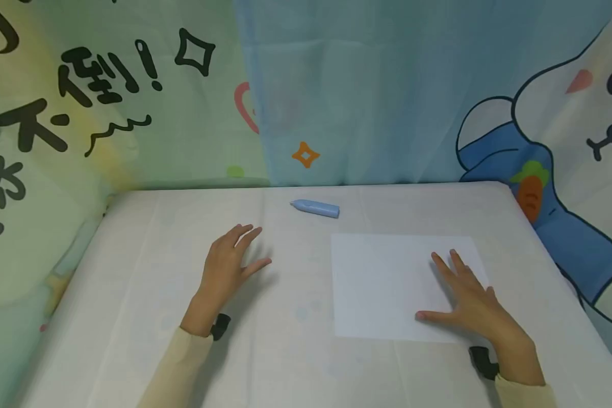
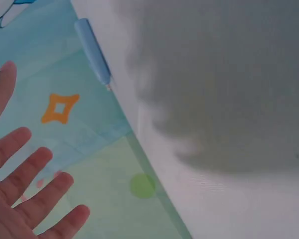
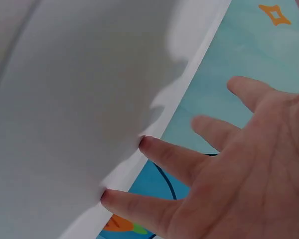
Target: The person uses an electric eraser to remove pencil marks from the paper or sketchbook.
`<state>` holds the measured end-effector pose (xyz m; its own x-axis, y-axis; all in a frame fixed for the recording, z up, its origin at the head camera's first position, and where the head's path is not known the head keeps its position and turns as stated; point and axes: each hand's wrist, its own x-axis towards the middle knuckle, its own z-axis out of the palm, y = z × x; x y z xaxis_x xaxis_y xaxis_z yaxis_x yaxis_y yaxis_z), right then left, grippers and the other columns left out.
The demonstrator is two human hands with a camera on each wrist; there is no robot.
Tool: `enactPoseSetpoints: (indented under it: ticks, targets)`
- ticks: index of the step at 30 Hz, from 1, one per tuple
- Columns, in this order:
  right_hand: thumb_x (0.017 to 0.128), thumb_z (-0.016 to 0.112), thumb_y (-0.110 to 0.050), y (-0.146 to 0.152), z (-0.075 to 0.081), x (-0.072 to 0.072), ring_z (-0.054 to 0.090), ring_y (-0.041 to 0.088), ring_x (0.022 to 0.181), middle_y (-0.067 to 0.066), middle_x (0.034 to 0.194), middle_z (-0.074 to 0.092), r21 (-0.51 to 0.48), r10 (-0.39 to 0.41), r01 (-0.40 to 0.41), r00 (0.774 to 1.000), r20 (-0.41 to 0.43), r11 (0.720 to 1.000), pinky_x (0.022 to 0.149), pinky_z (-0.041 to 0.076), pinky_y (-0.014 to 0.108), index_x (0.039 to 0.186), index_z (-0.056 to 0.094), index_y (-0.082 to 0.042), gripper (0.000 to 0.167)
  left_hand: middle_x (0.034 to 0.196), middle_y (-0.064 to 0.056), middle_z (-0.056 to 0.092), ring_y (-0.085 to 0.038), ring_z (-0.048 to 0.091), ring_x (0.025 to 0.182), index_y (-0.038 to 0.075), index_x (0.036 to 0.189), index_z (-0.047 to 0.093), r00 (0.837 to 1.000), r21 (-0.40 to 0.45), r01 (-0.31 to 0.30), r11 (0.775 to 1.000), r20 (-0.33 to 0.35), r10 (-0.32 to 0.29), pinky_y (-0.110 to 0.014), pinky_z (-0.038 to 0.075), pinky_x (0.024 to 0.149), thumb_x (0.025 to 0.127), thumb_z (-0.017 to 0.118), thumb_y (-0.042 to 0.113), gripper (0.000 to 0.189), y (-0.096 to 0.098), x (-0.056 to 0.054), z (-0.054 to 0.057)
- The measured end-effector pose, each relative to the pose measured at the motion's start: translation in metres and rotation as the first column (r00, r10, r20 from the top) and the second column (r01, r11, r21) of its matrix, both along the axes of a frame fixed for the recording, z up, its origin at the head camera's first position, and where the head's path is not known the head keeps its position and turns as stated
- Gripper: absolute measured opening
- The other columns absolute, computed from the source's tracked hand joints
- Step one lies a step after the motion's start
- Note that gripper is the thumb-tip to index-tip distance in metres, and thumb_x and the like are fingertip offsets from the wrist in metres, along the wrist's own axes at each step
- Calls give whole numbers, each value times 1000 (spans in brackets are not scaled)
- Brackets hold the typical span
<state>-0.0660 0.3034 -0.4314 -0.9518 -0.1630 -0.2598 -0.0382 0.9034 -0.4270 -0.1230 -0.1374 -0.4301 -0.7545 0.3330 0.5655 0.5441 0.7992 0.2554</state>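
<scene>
Left hand point(image 1: 226, 266) hovering empty, fingers spread; right hand point(image 1: 471, 306) spanning paper point(image 1: 382, 286), empty, fingers splayed. I'm seeing blue pen point(image 1: 316, 208) lying crosswise beyond both, tip pointing left, nearer left hand.

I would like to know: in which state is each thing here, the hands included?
Pen: lying on its side, untouched; whether capped, I cannot tell.
Paper: flat, visible part blank.
Left hand: open, fingers apart, holding nothing.
Right hand: open, fingers spread over the paper's right side.
Tablecloth: spread out, faintly creased.
</scene>
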Motion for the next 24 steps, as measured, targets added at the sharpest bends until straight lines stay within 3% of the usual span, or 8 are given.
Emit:
enactPoseSetpoints:
  ticks: [2,4,7,11,15,19,24]
  targets:
    - [72,79,-58,3,-3,0,2,63,137,29,159,-6,1,3,-3,1000,12,1000,91,5,85,157,-2,-19,124,118,-17,65,-35,62,109,5,122,64,999,28,25,999,27,-26,-52,52,85,73,86,31,60,-1,-5,-3]
    - [72,78,-59,6,-5,0,3,63,137,31,158,2,3,12,-12,1000,20,1000,92,3,84,158,1,-17,123,120,-16,65,-32,63,110,5,123,64,993,76,56,996,95,-63,-49,52,87,76,85,29,57,0,-8,-4]
    - [72,79,-57,8,-9,-1,1,61,138,33,156,10,-5,24,-24,999,23,1000,94,1,84,157,7,-12,120,125,-14,63,-30,61,115,5,126,62,968,142,86,986,220,-116,-45,50,93,81,81,26,53,2,-14,-1]
    - [72,79,-56,8,-13,-3,-2,59,139,34,155,10,-10,29,-29,999,31,1000,95,-2,82,154,19,-5,113,131,-13,59,-30,55,124,4,130,59,909,212,99,972,378,-175,-43,45,102,86,76,22,51,4,-26,4]
    - [72,78,-57,8,-15,-3,-4,58,140,34,155,10,-9,23,-23,999,40,1000,96,-2,82,151,25,-2,109,135,-14,57,-30,51,129,4,133,57,844,247,115,962,487,-226,-43,40,106,90,73,20,49,6,-46,6]
    - [71,79,-57,9,-15,-3,-4,57,140,33,155,11,-16,15,-14,999,36,1000,97,-3,81,151,26,-2,110,137,-14,56,-30,50,128,4,135,56,806,204,161,966,538,-248,-42,39,108,92,70,18,48,6,-68,5]
    - [70,79,-59,9,-14,-3,-4,57,140,33,155,12,-11,3,-3,999,41,1000,97,-4,81,151,27,-3,111,138,-15,55,-31,51,128,4,136,55,787,108,228,968,565,-248,-42,39,107,93,68,17,47,8,-90,6]
